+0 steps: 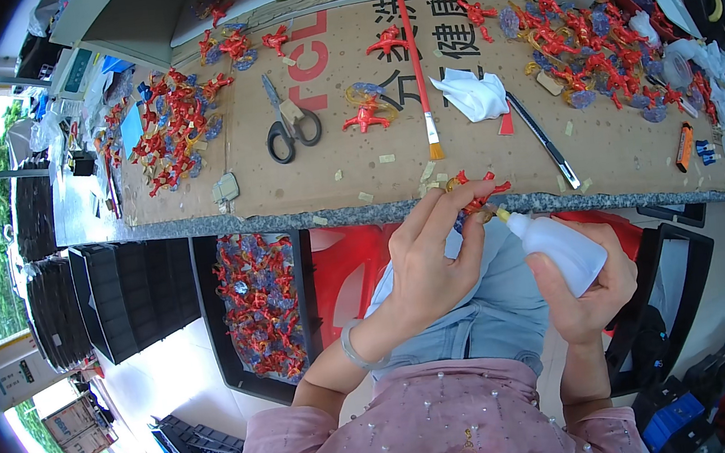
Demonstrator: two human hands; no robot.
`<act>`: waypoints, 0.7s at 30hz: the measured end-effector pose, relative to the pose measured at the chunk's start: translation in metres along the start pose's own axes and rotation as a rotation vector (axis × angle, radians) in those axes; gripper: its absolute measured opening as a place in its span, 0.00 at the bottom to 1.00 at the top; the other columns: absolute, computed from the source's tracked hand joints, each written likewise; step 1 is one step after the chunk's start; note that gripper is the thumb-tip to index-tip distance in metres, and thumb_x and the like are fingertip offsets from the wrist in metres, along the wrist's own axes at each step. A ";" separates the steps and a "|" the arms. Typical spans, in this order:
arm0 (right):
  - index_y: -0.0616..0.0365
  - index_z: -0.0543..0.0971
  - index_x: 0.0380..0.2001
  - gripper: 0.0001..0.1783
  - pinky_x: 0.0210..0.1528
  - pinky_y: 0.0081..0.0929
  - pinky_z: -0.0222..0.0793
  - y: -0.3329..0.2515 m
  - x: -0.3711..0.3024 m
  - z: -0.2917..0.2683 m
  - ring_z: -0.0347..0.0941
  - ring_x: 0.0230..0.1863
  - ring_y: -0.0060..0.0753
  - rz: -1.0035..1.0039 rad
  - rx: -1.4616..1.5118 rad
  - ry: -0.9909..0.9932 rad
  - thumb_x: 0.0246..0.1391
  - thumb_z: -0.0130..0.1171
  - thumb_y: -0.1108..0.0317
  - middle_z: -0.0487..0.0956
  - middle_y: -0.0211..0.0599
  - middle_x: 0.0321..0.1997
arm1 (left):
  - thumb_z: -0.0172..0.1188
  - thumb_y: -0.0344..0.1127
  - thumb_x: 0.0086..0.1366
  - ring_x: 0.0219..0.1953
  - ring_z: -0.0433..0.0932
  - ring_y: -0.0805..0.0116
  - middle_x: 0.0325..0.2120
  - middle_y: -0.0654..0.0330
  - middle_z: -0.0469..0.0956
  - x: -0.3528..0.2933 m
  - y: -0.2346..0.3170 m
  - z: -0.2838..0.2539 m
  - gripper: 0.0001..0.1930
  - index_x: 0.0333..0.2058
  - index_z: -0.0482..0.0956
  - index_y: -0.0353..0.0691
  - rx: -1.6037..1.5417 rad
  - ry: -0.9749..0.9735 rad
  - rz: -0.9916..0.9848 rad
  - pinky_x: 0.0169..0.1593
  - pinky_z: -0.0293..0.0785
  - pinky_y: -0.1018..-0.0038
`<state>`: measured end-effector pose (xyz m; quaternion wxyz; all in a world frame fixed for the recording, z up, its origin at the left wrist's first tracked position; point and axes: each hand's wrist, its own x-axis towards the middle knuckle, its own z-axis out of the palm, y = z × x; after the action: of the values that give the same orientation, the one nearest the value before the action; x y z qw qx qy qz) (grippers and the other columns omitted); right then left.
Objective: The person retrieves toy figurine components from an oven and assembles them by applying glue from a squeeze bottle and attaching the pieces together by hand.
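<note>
My left hand [435,258] pinches a small red plastic figure [472,191] with yellowish clear parts, just over the table's near edge. In my right hand [589,289] is a white squeeze bottle [562,249], tilted so that its yellowish nozzle points at the figure. Whether the tip touches the figure I cannot tell. Beyond my hands, a red-handled brush [414,57] lies on the cardboard, bristles toward me. A crumpled white tissue [471,95] and a craft knife [542,139] rest to its right. Another red figure [365,117] sits to its left.
Black-handled scissors [288,122] lie on the cardboard [285,182]. Piles of red and purple figures [174,127] spread left and right [595,53]. An orange lighter [685,147] is near the right edge. Below the table, left of my lap, a black crate [259,307] holds many figures.
</note>
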<state>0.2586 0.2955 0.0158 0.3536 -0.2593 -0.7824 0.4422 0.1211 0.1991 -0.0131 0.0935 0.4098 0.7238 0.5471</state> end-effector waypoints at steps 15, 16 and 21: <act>0.70 0.76 0.34 0.19 0.32 0.22 0.73 0.002 0.001 -0.001 0.79 0.29 0.31 0.020 0.031 -0.013 0.38 0.70 0.72 0.81 0.46 0.29 | 0.58 0.16 0.52 0.31 0.78 0.72 0.37 0.54 0.79 -0.002 -0.004 0.001 0.19 0.44 0.75 0.34 0.056 0.032 0.025 0.34 0.72 0.82; 0.70 0.76 0.34 0.19 0.32 0.22 0.73 0.002 0.001 0.000 0.79 0.29 0.31 0.013 0.030 -0.010 0.38 0.70 0.72 0.81 0.46 0.29 | 0.59 0.16 0.51 0.31 0.78 0.71 0.37 0.54 0.79 -0.002 -0.003 0.000 0.19 0.43 0.75 0.34 0.075 0.029 0.029 0.33 0.72 0.81; 0.70 0.76 0.34 0.20 0.32 0.22 0.73 0.002 0.001 0.000 0.79 0.28 0.31 -0.018 0.012 -0.008 0.37 0.71 0.71 0.81 0.46 0.29 | 0.59 0.16 0.50 0.29 0.77 0.71 0.37 0.54 0.79 -0.002 -0.005 0.002 0.18 0.42 0.75 0.35 0.076 0.052 0.056 0.32 0.71 0.81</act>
<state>0.2585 0.2974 0.0141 0.3559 -0.2481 -0.7836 0.4447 0.1214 0.1983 -0.0186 0.0438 0.4187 0.7346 0.5321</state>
